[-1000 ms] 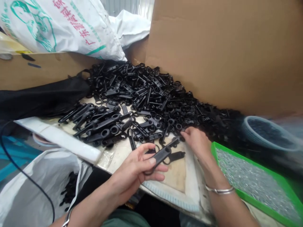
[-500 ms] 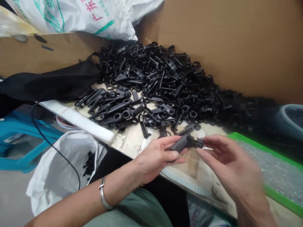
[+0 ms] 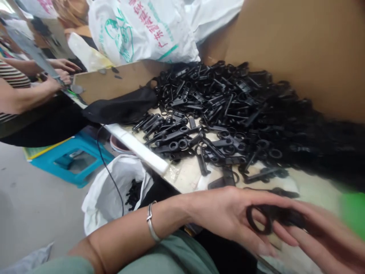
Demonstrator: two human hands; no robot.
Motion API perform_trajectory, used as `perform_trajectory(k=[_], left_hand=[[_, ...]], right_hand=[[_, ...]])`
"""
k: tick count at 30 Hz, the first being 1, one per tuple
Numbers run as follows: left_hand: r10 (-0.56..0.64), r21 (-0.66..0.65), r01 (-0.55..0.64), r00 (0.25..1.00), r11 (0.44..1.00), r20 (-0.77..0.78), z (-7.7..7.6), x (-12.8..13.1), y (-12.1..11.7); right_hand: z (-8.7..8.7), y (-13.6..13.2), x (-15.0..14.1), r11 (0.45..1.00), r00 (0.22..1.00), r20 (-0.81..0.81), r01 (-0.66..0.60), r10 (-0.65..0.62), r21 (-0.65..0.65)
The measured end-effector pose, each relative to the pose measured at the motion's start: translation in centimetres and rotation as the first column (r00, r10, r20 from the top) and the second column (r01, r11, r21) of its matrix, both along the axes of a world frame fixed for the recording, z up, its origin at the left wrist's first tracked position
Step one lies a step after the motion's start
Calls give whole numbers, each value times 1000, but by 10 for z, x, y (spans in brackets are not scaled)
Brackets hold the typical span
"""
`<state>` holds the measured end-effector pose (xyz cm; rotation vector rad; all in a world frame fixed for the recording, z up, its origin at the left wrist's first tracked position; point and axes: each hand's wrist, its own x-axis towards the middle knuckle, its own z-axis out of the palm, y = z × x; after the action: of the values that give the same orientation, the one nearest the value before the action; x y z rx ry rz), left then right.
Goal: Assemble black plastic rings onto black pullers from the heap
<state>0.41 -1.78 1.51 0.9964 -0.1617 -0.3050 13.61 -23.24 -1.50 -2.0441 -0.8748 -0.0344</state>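
Observation:
In the head view, a black plastic part with a round ring (image 3: 259,220) is between my two hands at the lower right. My left hand (image 3: 222,213), with a silver bangle at its wrist, is closed about the ring end. My right hand (image 3: 322,232) meets it from the right, its fingers along the part's darker far end. Motion blur and the fingers hide much of that end, so the right hand's grip is unclear. Just beyond the hands, several loose black parts (image 3: 203,161) lie on the pale table top (image 3: 185,179).
A large heap of black plastic parts (image 3: 205,95) covers the table's back. White printed sacks (image 3: 142,34) and a cardboard wall (image 3: 299,45) stand behind. Left are a white-lined bin (image 3: 99,201), a blue stool (image 3: 76,160) and a co-worker's hands (image 3: 61,74). A blurred green tray (image 3: 353,213) sits at right.
My view has swung left, bringing the co-worker and stool into sight. Both hands have come closer together and lower right; the held part now shows its ring end.

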Motion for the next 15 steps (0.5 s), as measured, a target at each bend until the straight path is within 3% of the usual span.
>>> perform_trajectory(k=[3, 6, 7, 9, 11, 12, 15], left_hand=[[84, 255, -116, 987, 960, 134, 1, 0, 1], [196, 545, -315, 944, 777, 267, -3, 3, -1], [235, 595, -356, 933, 720, 273, -3, 5, -1], [319, 630, -407, 913, 661, 255, -4, 7, -2], [402, 603, -443, 891, 663, 213, -3, 9, -3], [435, 555, -453, 883, 697, 175, -3, 10, -4], [426, 246, -397, 902, 884, -72, -3, 12, -10]], right_hand=[[14, 8, -13, 1000, 998, -67, -14, 14, -5], [22, 12, -22, 998, 990, -134, 52, -48, 30], [22, 10, -25, 992, 980, -166, 116, -108, 45], [17, 3, -28, 964, 943, -239, 254, -230, 78], [11, -5, -31, 947, 916, -297, 308, -269, 94], [9, -7, -31, 947, 913, -307, 309, -269, 90], [4, -6, -31, 944, 913, -296, 318, -280, 85]])
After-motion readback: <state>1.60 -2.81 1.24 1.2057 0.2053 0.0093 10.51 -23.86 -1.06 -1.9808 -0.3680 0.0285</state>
